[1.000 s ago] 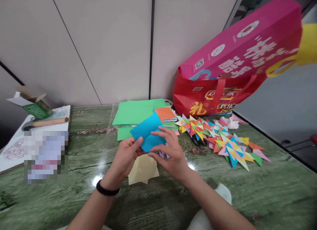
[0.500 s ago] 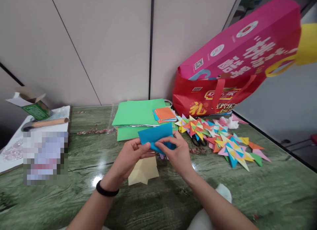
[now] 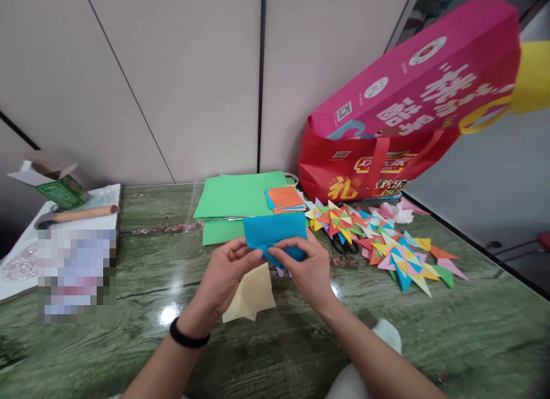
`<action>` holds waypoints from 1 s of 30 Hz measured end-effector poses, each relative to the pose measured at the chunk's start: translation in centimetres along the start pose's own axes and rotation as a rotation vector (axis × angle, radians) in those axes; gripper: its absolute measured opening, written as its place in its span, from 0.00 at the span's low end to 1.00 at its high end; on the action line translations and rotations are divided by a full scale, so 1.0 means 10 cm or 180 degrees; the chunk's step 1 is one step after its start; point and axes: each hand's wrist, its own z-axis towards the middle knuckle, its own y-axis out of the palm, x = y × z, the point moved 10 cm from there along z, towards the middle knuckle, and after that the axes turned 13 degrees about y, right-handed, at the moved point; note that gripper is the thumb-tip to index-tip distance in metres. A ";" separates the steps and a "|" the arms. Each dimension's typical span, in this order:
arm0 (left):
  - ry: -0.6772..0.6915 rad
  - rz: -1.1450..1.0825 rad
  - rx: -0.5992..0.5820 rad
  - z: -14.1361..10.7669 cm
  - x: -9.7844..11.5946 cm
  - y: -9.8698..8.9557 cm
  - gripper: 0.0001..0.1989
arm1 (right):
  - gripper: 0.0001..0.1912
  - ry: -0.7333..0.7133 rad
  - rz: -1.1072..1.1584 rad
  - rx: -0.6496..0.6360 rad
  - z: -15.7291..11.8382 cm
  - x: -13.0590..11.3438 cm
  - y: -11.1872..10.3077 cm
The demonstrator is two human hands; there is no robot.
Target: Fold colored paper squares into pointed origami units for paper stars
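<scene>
A sheet of blue paper point(image 3: 275, 229), partly folded along its lower side, is held up above the table between both hands. My left hand point(image 3: 230, 267) pinches its lower left part, thumb toward me. My right hand point(image 3: 307, 264) grips the lower right part with thumb and fingers, and the two thumbs nearly meet at the middle. Cream paper pieces point(image 3: 251, 296) lie on the table below my hands. Something purple point(image 3: 281, 271) shows just under the blue paper, mostly hidden.
Behind are green sheets point(image 3: 240, 196) with a stack of small orange and coloured squares point(image 3: 286, 197). Folded paper stars point(image 3: 404, 259) spread to the right before a red bag point(image 3: 335, 164). At left are an open box point(image 3: 62, 184) and a wooden-handled tool point(image 3: 86, 213).
The blue paper has turned more level, its top edge now nearly horizontal. My left hand has shifted slightly right, and both hands keep their hold.
</scene>
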 end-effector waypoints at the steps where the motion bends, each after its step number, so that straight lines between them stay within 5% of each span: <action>1: -0.0013 -0.0018 -0.0004 0.00 -0.01 0.00 0.14 | 0.07 0.0004 0.0005 -0.0013 0.00 0.00 0.00; 15: -0.0059 0.0112 0.0078 -0.02 -0.07 -0.07 0.12 | 0.14 0.0494 -0.0123 -0.0064 0.00 0.14 0.04; 23: -0.0033 0.0087 0.0027 -0.01 -0.04 -0.05 0.13 | 0.39 0.0778 0.0360 -0.0123 0.05 0.32 0.06; 30: 0.0028 -0.0004 0.0099 -0.03 0.00 -0.05 0.09 | 0.45 0.0831 0.0485 -0.0153 0.06 0.31 0.06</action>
